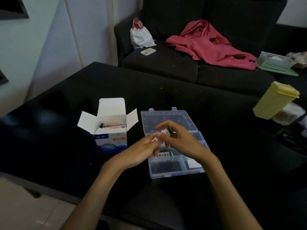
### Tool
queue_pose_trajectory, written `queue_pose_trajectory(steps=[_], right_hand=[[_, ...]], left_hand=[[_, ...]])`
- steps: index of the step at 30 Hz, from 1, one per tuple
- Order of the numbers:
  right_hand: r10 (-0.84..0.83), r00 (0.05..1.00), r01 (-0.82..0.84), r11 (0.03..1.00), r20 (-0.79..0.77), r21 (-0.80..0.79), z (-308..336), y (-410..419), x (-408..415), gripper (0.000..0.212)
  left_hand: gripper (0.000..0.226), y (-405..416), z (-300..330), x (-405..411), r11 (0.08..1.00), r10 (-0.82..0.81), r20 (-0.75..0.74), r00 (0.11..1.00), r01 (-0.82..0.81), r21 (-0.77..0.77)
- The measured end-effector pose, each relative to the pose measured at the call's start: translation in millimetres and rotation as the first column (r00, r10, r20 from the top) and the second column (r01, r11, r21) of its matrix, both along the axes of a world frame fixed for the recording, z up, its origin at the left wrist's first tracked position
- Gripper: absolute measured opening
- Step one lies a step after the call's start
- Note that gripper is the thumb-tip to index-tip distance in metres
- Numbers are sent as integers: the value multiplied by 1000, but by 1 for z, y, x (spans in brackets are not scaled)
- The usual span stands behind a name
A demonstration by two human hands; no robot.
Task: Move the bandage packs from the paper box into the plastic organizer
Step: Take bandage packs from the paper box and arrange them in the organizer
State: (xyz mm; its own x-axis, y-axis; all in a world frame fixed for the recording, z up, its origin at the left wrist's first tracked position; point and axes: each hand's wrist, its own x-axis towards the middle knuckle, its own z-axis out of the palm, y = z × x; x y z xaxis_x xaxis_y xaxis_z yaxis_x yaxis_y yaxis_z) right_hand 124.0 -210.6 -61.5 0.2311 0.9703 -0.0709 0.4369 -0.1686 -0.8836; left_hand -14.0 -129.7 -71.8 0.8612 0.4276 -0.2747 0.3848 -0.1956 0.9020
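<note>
Bandage packs point(160, 136): thin paper-wrapped strips, near weightless, floppy, smooth enough to fan out and slide apart — judged, not tested. Best taken as a stack, pinched across the flat faces near the middle, or squared up at both ends; a one-end pinch likely lets the far end droop and shed strips. Not fragile, but creases easily. Held bundle now between both hands, in the air above the open plastic organizer point(176, 171), over its rear compartments just in front of the hinged lid. Left hand point(141, 151) curled round the near end of the bundle, fingers closed on it. Right hand point(176, 140) curled over the far end, thumb and fingers pinching it; a dark green band or tab shows at that end. Exact finger contact blurred. One pack point(163, 154) already lying in a middle compartment of the organizer, just under the hands. More packs point(113, 125) left in the open paper box point(109, 141), standing on the dark surface point(66, 146) just left of the organizer, well clear of both hands. Transfer judged partway.
</note>
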Motion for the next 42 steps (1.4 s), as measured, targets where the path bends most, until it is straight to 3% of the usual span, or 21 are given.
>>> queue_pose_trajectory(steps=[5,8,12,17,21,28,34,38,42], right_hand=[[17,999,-16,999,-43,27,9,-5,6,14],[-114,993,111,989,25,93,5,-12,14,14],[-155,983,149,987,102,63,-12,-21,16,6],[-147,981,142,989,130,50,-25,-22,16,11],[-114,987,118,993,115,-22,-18,-26,27,14],[74,952,-20,983,297,-182,-17,-6,30,15],[119,942,-68,984,315,-167,-24,2,29,10],[145,885,-76,983,442,-169,-36,3,28,11],[124,735,-70,992,666,-107,-37,0,22,16]], left_hand=[[28,3,0,4,993,115,28,993,-114,-40],[25,8,-3,2,984,175,131,976,-175,-15],[21,15,-12,-5,942,198,167,966,-235,241],[22,6,-12,-7,799,200,49,979,-192,570],[16,7,-8,-13,753,229,19,973,-190,630],[22,13,-11,-20,772,193,-209,959,-17,635],[19,16,-7,-26,768,103,-291,951,110,631],[13,12,-8,-26,715,103,-306,946,143,684],[16,9,-9,-23,642,106,-254,961,129,755]])
